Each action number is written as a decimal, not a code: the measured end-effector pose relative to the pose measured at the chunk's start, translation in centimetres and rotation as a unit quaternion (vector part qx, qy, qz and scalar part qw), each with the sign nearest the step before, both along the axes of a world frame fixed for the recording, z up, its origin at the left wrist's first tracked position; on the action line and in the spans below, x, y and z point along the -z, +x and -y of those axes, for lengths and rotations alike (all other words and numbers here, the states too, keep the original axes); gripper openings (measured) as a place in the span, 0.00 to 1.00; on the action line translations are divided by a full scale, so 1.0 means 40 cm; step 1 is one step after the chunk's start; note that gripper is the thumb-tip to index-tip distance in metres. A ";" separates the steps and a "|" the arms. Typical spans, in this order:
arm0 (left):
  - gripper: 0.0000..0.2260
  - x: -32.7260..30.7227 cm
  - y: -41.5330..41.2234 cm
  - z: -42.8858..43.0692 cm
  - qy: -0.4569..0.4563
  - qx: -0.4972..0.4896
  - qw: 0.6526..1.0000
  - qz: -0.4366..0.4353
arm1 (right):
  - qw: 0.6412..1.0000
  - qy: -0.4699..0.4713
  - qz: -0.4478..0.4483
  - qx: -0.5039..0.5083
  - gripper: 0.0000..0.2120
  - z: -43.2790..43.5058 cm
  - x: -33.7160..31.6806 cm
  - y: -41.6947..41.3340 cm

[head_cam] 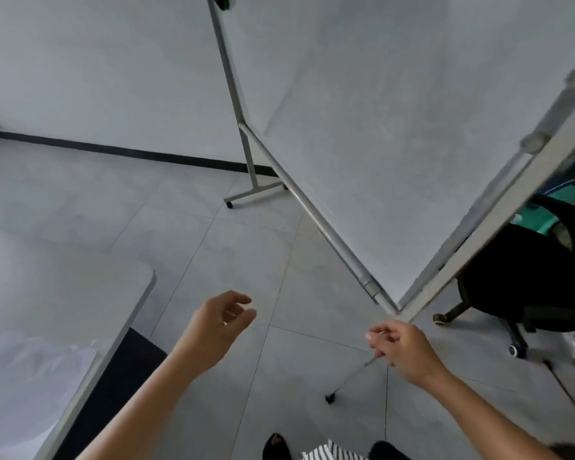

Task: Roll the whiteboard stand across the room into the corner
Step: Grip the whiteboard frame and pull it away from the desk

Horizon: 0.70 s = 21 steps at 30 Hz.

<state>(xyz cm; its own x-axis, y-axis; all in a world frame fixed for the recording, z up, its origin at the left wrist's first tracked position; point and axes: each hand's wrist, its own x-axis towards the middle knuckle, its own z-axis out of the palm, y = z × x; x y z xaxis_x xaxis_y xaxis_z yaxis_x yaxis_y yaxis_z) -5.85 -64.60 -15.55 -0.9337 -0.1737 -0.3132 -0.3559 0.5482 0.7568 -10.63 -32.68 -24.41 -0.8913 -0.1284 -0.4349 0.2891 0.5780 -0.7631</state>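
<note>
The whiteboard (379, 127) fills the upper right, a grey-white panel in a metal frame, seen at a steep angle. Its far upright ends in a base bar with casters (253, 194) close to the wall. The near lower corner of the board comes down to my right hand (405, 350), whose fingers curl around the thin near post just below that corner. Beneath the hand the post runs down to a small black caster (329, 398) on the floor. My left hand (216, 323) hangs in the air left of the stand, fingers apart, holding nothing.
A white table (63, 293) with a rounded corner stands at the left. A black office chair (525, 287) sits behind the board at the right. The white wall with its black baseboard (113, 149) lies ahead across grey floor tiles. My shoes (276, 446) show at the bottom.
</note>
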 end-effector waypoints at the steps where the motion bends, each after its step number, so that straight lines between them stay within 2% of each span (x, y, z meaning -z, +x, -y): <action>1: 0.09 0.020 0.022 0.058 0.001 -0.016 1.000 0.020 | 1.000 -0.016 0.007 0.011 0.03 0.041 -0.002 0.003; 5: 0.11 0.083 0.065 0.232 0.039 -0.092 0.993 0.056 | 0.997 -0.059 0.024 0.044 0.04 0.181 -0.008 -0.032; 10: 0.09 0.153 -0.015 0.338 0.067 -0.148 0.985 0.063 | 0.997 -0.056 0.028 0.036 0.03 0.300 0.007 -0.184; 15: 0.13 0.178 -0.222 0.461 0.084 -0.218 0.971 0.045 | 0.998 -0.058 0.014 0.025 0.04 0.426 0.036 -0.457; 19: 0.06 0.130 -0.430 0.556 0.089 -0.263 0.960 0.032 | 0.997 -0.072 -0.014 0.009 0.03 0.575 0.011 -0.722; 21: 0.07 0.100 -0.531 0.603 0.097 -0.271 0.957 0.021 | 0.996 -0.088 -0.031 -0.005 0.03 0.655 -0.022 -0.846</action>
<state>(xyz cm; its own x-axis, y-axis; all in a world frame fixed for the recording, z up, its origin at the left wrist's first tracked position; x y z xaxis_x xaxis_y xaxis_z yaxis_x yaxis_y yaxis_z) -27.09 -88.73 -19.54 -0.7086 -0.5635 -0.4247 -0.5812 0.1248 0.8041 -44.49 -58.88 -23.51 -0.9144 -0.2065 -0.3481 0.2327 0.4356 -0.8695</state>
